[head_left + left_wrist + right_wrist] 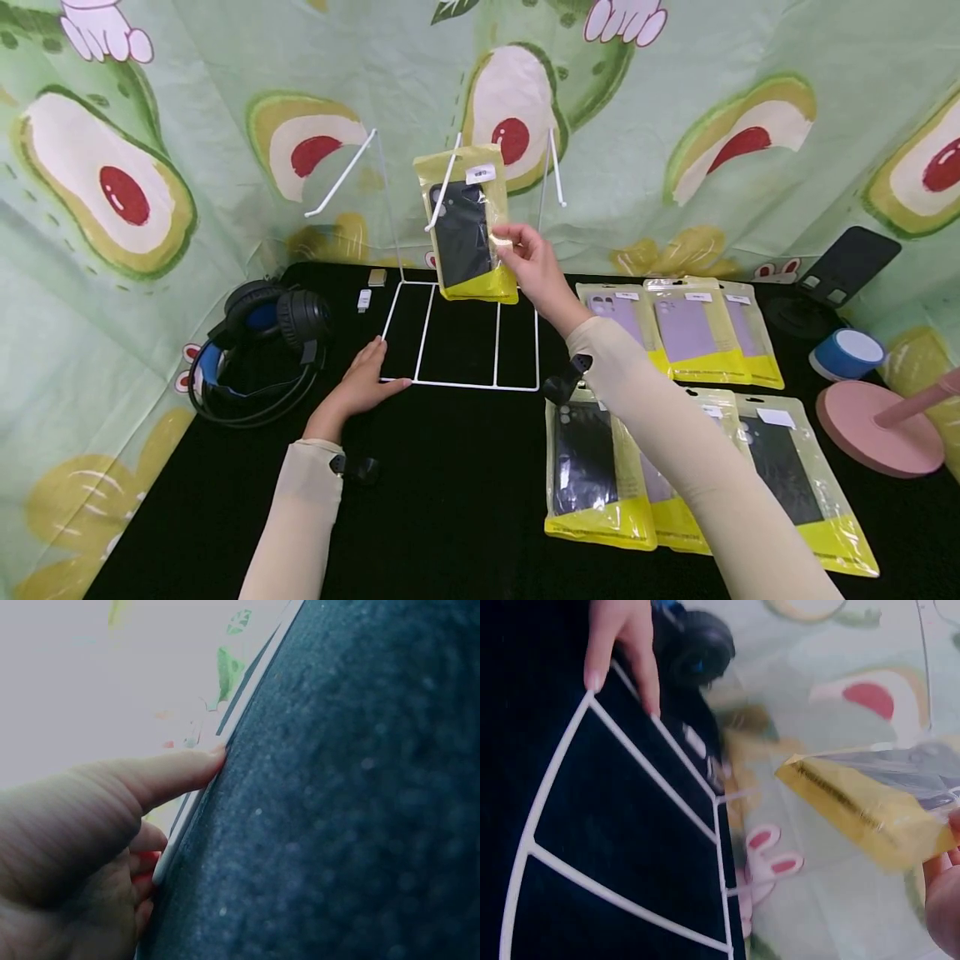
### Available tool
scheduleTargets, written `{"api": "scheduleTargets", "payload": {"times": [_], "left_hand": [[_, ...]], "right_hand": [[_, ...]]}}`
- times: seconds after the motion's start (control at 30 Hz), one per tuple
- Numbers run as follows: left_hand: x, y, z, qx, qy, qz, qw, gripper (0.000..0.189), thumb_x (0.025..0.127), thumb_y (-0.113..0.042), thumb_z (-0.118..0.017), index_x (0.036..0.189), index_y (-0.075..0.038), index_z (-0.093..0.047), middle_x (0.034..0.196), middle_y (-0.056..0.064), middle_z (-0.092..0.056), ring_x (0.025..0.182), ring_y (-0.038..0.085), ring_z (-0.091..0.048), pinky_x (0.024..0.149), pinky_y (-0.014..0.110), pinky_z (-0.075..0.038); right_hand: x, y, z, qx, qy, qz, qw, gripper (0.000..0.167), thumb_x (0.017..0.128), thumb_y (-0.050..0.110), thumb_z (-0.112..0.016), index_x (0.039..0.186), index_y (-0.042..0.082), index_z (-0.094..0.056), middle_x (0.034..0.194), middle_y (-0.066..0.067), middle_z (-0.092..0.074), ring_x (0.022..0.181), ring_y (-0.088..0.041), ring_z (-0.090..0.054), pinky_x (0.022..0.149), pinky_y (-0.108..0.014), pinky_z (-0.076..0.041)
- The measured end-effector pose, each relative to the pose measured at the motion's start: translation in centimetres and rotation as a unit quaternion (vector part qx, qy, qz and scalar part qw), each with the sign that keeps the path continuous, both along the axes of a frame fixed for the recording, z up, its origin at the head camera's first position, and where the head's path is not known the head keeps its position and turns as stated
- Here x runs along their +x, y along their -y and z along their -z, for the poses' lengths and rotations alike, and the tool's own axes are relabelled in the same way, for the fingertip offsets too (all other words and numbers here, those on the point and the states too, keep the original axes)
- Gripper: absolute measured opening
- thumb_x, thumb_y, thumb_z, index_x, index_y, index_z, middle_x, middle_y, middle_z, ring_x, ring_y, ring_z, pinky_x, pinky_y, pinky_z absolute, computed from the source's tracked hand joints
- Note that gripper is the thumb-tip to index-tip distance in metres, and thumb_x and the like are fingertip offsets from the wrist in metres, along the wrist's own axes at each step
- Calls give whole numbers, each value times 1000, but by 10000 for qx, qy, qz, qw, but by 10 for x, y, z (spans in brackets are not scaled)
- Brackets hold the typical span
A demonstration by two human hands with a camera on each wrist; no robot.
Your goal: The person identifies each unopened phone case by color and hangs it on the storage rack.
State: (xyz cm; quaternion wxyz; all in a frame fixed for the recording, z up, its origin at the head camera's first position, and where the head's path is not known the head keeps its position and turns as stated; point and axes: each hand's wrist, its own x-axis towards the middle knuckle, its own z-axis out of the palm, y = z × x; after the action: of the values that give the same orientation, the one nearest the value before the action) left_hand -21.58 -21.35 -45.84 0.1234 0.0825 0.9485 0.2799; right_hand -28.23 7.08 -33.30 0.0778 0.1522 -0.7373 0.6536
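Observation:
A clear-and-yellow pouch with a black phone case (pixel 467 237) inside stands upright at the white wire display rack (pixel 459 385). My right hand (pixel 538 271) pinches the pouch's right edge between thumb and fingers. The rack's middle hook (pixel 444 196) crosses in front of the pouch's upper part; whether it passes through the hang hole I cannot tell. My left hand (pixel 358 390) rests on the front left corner of the rack's base, fingers extended. In the left wrist view, the thumb (pixel 184 771) presses on the white rod.
Pouched phone cases, purple (pixel 684 329) and black (pixel 585 458), lie in two rows at right. Headphones (pixel 262 333) and a USB stick (pixel 364 301) are at left. A phone stand (pixel 847 267), a blue round object (pixel 847 354) and a pink base (pixel 877 425) stand far right.

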Motion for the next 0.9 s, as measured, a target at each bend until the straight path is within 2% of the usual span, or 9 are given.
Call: {"api": "scheduleTargets", "payload": {"times": [0.1,0.2,0.4,0.47,0.6,0.63,0.7,0.77,0.9], "left_hand": [[1,0,1,-33,-5,17,10000,88,91,-39,-60,146,11,-13,155,26,-4,142,40,-3,114,52,-9],[1,1,0,-27,6,-8,10000,87,91,-38,-60,146,11,-13,155,26,-4,142,39,-3,114,52,-8],[1,0,-1,-22,-6,-18,10000,86,92,-38,-59,146,10,-14,155,26,-4,142,40,-2,114,53,-8],[0,0,0,-23,-14,-2,10000,86,92,-38,-59,146,10,-14,155,26,-4,142,39,-2,114,53,-8],[0,1,1,-23,-13,1,10000,87,91,-38,-60,147,10,-13,155,25,-4,143,38,-2,114,53,-8],[0,1,1,-19,-14,0,10000,87,91,-38,-60,147,10,-13,155,25,-4,143,39,-2,114,53,-8],[0,0,1,-14,-4,-2,10000,87,91,-38,-60,147,10,-13,156,25,-3,143,38,-2,114,53,-8],[0,0,0,2,1,-3,10000,86,91,-37,-60,147,10,-13,156,25,-3,143,39,-2,113,53,-8],[0,0,0,7,27,-13,10000,86,91,-38,-60,147,10,-13,155,25,-3,142,40,-2,113,54,-8]], "right_hand": [[-6,-4,5,94,39,132,9999,25,91,-5,-55,115,-9,-57,98,-12,-57,75,-10,-47,67,-16,-41],[-7,-10,11,8,239,58,9997,26,91,-7,-55,116,-10,-55,95,-10,-55,81,-12,-50,73,-17,-44],[1,-36,30,-335,763,-355,9959,30,92,-7,-52,120,-14,-48,101,-13,-56,87,-9,-59,82,-24,-51],[5,-48,38,-335,874,-455,9946,31,92,-7,-52,121,-16,-46,102,-14,-56,87,-8,-61,83,-24,-51],[14,-74,50,-189,1023,-514,9932,29,93,-5,-52,120,-14,-48,101,-7,-56,89,-7,-62,84,-23,-51],[16,-81,53,-158,1050,-513,9930,29,93,-3,-52,120,-13,-48,102,-7,-56,90,-7,-62,82,-20,-51],[20,-96,58,-30,1087,-488,9929,29,93,-2,-53,120,-12,-47,101,-1,-56,91,-6,-61,82,-18,-50],[23,-110,63,201,1101,-407,9929,31,93,-1,-54,121,-14,-47,102,-2,-57,91,-5,-60,81,-17,-49],[28,-141,70,1184,1120,-64,9866,34,93,1,-55,122,-14,-47,111,-18,-57,93,-7,-56,79,-14,-46]]}}
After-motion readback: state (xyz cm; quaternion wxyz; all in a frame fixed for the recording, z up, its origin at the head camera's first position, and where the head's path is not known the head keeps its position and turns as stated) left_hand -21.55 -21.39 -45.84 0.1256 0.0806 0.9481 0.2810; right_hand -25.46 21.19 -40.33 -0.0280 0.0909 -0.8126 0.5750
